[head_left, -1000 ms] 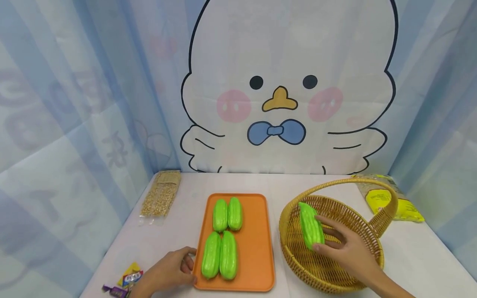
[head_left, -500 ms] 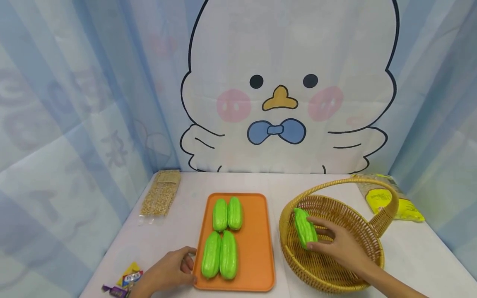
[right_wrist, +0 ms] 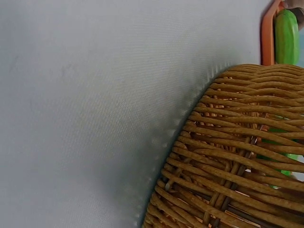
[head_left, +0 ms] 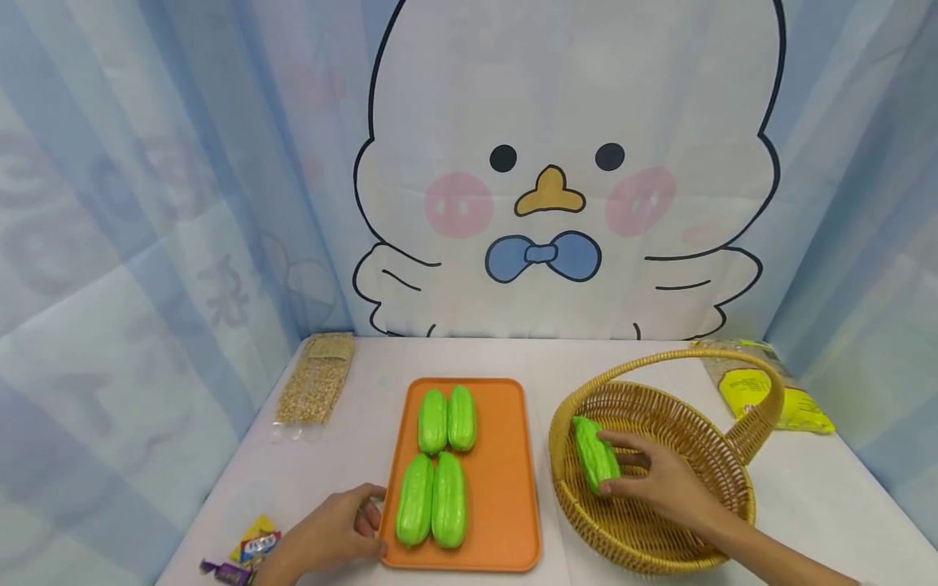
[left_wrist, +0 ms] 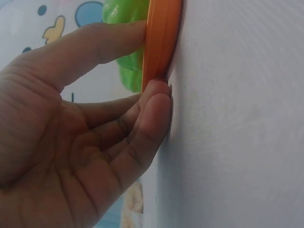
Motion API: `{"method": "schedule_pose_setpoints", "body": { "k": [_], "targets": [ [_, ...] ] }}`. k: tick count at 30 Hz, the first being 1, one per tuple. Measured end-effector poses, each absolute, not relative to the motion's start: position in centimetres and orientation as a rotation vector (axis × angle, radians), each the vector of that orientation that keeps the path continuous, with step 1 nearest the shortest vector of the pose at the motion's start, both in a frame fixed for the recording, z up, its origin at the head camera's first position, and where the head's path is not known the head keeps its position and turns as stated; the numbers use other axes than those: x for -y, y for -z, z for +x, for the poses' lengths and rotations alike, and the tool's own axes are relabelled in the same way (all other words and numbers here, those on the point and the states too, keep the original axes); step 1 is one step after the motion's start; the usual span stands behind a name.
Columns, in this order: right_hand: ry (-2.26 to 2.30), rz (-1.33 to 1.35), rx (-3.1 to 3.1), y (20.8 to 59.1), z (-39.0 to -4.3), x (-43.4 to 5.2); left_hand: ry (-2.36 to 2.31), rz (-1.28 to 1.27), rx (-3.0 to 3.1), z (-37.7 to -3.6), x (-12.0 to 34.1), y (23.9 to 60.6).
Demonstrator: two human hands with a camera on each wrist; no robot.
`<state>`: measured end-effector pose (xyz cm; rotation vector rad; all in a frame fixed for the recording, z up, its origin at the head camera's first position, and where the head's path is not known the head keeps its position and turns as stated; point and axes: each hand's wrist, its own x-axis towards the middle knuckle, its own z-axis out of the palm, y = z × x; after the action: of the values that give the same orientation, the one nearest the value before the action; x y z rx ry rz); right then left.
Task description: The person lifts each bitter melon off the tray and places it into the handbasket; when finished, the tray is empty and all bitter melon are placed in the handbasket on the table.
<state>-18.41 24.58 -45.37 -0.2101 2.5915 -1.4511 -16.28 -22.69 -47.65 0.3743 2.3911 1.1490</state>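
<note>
In the head view my right hand (head_left: 655, 480) holds a bright green, ridged bitter melon (head_left: 597, 457) inside the wicker basket (head_left: 630, 549), near its left wall. The right wrist view has the basket's woven side (right_wrist: 232, 147) in front, so that hand is hidden there. My left hand (head_left: 330, 529) grips the near left corner of an orange tray (head_left: 506, 488). Seen from the left wrist, the thumb lies on the tray's rim (left_wrist: 159, 42) and the other fingers curl against its outer lower edge. Several green bitter melons (head_left: 449, 505) lie in two pairs on the tray's left half.
A packet of pale grains (head_left: 317, 382) lies at the back left. A yellow-labelled bag (head_left: 769, 399) sits behind the basket on the right. Small wrapped sweets (head_left: 256, 545) are beside my left wrist. The basket's tall handle (head_left: 681, 356) arches over its far side. Curtains surround the table.
My right hand has moved left and lower into the basket with the bitter melon. The left hand, the tray and the melons on it have stayed in place.
</note>
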Motion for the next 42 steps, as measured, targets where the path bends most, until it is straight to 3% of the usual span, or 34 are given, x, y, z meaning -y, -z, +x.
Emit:
{"method": "schedule_pose_setpoints", "body": {
  "k": [42],
  "targets": [
    [1.425, -0.330, -2.543, 46.12, -18.67, -24.37, -1.167, 0.383, -2.392, -16.20, 22.67, 47.55]
  ]
}}
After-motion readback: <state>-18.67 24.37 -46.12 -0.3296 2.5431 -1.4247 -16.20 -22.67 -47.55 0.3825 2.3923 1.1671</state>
